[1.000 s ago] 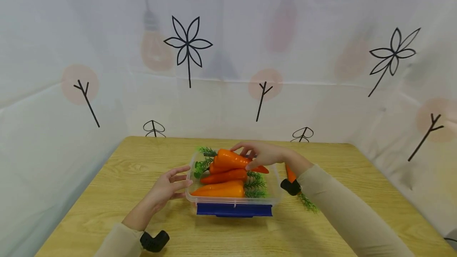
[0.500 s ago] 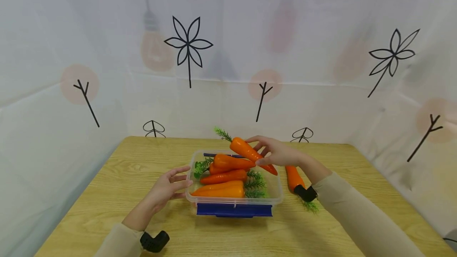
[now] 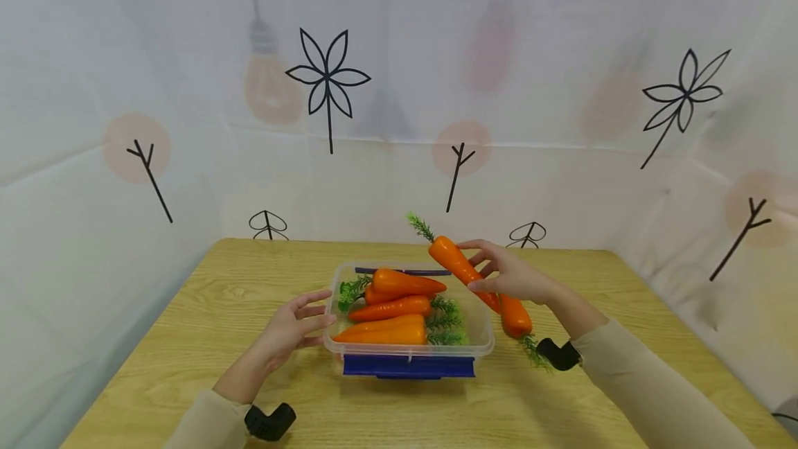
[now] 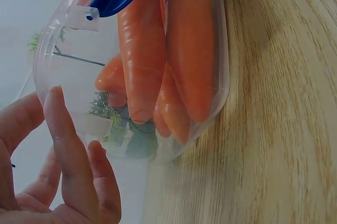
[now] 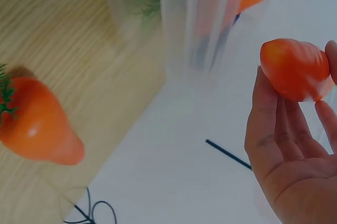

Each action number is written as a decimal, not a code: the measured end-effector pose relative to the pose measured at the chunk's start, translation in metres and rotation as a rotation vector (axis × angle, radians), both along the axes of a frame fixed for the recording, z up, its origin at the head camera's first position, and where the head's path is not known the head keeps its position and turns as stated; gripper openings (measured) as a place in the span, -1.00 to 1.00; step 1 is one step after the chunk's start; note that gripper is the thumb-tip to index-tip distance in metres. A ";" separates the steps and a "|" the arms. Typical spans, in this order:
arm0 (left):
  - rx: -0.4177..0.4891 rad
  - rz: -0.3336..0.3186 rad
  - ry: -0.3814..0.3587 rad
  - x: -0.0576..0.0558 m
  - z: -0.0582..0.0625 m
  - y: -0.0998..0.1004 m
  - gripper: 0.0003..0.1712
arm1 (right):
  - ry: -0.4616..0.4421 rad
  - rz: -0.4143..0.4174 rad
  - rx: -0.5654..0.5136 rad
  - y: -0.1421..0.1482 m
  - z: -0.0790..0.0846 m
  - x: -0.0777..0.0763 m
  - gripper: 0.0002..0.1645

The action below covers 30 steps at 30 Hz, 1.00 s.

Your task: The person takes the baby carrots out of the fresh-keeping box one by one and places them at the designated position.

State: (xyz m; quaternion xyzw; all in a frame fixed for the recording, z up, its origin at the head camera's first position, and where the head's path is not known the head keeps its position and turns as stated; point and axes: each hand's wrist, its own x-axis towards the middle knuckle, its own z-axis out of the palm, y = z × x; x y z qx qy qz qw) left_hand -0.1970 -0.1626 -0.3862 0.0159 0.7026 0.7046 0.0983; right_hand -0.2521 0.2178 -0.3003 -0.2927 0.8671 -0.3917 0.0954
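Note:
In the head view my right hand (image 3: 512, 277) pinches an orange toy carrot (image 3: 452, 256) between thumb and fingers. It hangs tilted over the right back of a clear plastic box (image 3: 337, 269), green top up and to the left, tip down to the right. The right wrist view shows the held carrot (image 5: 295, 70) close up at the fingertips. My left hand (image 3: 283, 330) is at the box's left side, fingers spread and nearly straight. In the left wrist view its fingers (image 4: 66, 139) meet the clear wall. Several carrots (image 3: 393, 308) with green tops lie inside the box.
Another carrot (image 3: 515, 317) lies on the wooden table (image 3: 249, 276) just right of the box, its leaves toward me. Blue clips (image 3: 408, 366) hang folded down at the box's front. Behind the table stands a white printed cloth (image 3: 399, 186).
My right hand has lifted one carrot from the pile in the box and carried it up and to the right. The left hand has stayed at the box's side.

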 end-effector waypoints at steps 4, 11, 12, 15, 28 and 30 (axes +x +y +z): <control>-0.002 0.000 -0.001 0.000 -0.001 0.000 -0.32 | 0.006 -0.041 -0.020 0.009 -0.005 0.003 -0.24; 0.000 0.004 -0.001 0.000 0.000 0.001 -0.32 | -0.011 -0.104 -0.064 0.026 -0.015 0.010 -0.19; 0.001 0.005 0.000 0.000 0.000 0.001 -0.33 | -0.011 -0.112 -0.067 0.028 -0.017 0.011 -0.18; 0.002 0.006 -0.002 0.000 0.000 0.001 -0.32 | -0.021 -0.132 -0.086 0.034 -0.022 0.014 -0.17; 0.004 0.016 -0.005 -0.001 -0.001 0.001 -0.33 | -0.056 -0.225 -0.148 0.061 -0.039 0.022 -0.15; 0.004 0.015 -0.006 -0.001 -0.001 0.001 -0.33 | -0.061 -0.237 -0.156 0.065 -0.041 0.023 -0.14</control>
